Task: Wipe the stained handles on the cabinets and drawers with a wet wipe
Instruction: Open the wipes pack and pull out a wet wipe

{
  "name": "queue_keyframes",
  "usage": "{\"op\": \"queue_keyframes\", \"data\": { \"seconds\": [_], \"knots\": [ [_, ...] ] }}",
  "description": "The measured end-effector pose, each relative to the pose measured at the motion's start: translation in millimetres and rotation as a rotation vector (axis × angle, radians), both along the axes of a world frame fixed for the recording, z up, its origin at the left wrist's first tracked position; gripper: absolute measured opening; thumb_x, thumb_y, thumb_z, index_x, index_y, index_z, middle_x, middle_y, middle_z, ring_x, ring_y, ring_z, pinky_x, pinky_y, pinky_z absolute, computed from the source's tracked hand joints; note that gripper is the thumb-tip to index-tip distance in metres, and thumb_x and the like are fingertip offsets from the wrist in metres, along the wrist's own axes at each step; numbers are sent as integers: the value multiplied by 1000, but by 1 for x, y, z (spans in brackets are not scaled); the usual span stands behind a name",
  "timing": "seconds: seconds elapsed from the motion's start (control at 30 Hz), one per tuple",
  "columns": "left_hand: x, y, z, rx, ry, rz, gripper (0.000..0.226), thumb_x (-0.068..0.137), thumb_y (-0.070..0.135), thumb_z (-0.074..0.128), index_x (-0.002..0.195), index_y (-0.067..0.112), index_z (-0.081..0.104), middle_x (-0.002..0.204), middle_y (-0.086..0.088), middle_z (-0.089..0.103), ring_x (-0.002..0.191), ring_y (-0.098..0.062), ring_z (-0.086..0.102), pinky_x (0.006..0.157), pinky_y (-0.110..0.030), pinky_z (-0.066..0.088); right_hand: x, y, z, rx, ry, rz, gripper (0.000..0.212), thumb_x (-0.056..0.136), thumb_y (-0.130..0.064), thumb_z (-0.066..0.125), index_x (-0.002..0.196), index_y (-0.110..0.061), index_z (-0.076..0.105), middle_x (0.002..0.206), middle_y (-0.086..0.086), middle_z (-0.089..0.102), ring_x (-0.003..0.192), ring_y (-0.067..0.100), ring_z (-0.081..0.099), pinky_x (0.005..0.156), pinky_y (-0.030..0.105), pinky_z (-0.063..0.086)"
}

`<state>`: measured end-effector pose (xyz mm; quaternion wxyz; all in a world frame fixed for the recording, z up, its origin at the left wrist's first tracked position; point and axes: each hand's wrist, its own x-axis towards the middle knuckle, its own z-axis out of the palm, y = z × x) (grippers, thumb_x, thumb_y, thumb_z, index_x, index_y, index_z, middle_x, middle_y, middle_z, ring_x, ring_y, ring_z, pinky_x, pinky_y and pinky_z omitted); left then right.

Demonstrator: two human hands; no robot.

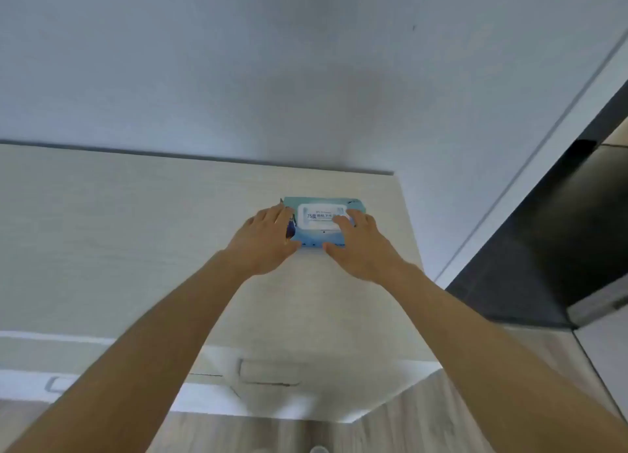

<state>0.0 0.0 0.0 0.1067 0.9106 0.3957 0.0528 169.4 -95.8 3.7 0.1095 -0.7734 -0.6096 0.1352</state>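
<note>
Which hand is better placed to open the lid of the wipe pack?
Probably the right hand: its fingers already lie on the white lid, while the left hand covers the wipe pack at its left end.

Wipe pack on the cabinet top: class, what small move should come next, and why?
Probably lift the white lid flap with the right hand while the left hand steadies the wipe pack. Both hands rest on the pack, the flap looks shut, and no wipe is out yet.

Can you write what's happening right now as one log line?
left hand: on wipes pack | right hand: on pack lid | pack: on cabinet top | wipe: not out
</note>
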Motion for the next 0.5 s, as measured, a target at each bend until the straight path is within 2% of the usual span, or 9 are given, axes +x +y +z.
{"op": "queue_keyframes", "data": {
  "seconds": [0.13, 0.23, 0.4, 0.47, 0.5],
  "knots": [
    [16, 12, -16, -39, 117, -34, 75, 96, 49, 41, 150, 15, 2, 159, -5, 1, 146, -19, 2, 119, -35, 8, 11, 18, -18, -5, -41, 39, 65, 96, -43, 46, 149, -16, 18, 158, 9, 6, 145, 26, 1, 117, 44, 19],
    [19, 17, -29, -24, 173, -91, 74, 97, 52, 33, 150, 17, -5, 159, -2, -6, 145, -17, -7, 118, -36, 2, 15, 23, -33, -10, -59, 52, 65, 96, -43, 44, 149, -17, 17, 158, 8, 7, 145, 24, 7, 118, 39, 15],
    [3, 12, -45, 46, 136, -117, 73, 96, 56, 26, 150, 21, -10, 159, 1, -9, 145, -16, -11, 117, -33, -3, 5, 3, -48, 85, -122, 42, 66, 95, -50, 42, 149, -22, 19, 156, 5, 15, 140, 24, 20, 113, 37, 20],
    [-7, 3, -48, 106, 117, -135, 73, 94, 57, 25, 151, 19, 0, 159, -3, 0, 146, -19, -2, 116, -35, 0, -4, -11, -51, 128, -172, 55, 65, 92, -52, 45, 147, -20, 29, 152, 8, 26, 134, 27, 30, 108, 41, 28],
    [-12, -3, -46, 144, 99, -146, 72, 92, 55, 27, 150, 15, 15, 157, -8, 15, 145, -23, 12, 116, -39, 9, -7, -16, -51, 161, -188, 59, 63, 91, -51, 49, 143, -18, 37, 147, 10, 36, 129, 30, 38, 103, 43, 34]
  ]
}}
